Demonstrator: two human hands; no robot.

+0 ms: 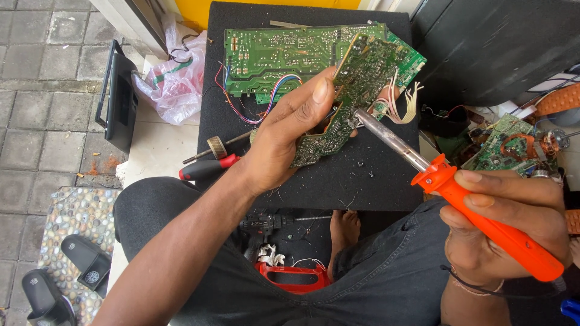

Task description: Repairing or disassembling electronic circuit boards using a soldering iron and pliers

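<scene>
So, head cam looking straight down at my lap and the bench. My left hand is clamped on a small circuit board, thumb across the front edge, holding it tilted up on its side above the black mat. My right hand is wrapped tight around the orange handle of a soldering iron, and the metal tip sits right against the lower edge of that board, near a bunch of pale wires hanging off it. The hands are well apart, joined only by iron and board.

Behind it a bigger green board lies flat on the mat with coloured wires trailing off it. A red-and-black screwdriver rests at the mat's left edge, just beside my left wrist. Off to the right there's a pile of more boards. Left side has a pink plastic bag, and black sandals on a pebble mat. Down between my knees sits a red tool.
</scene>
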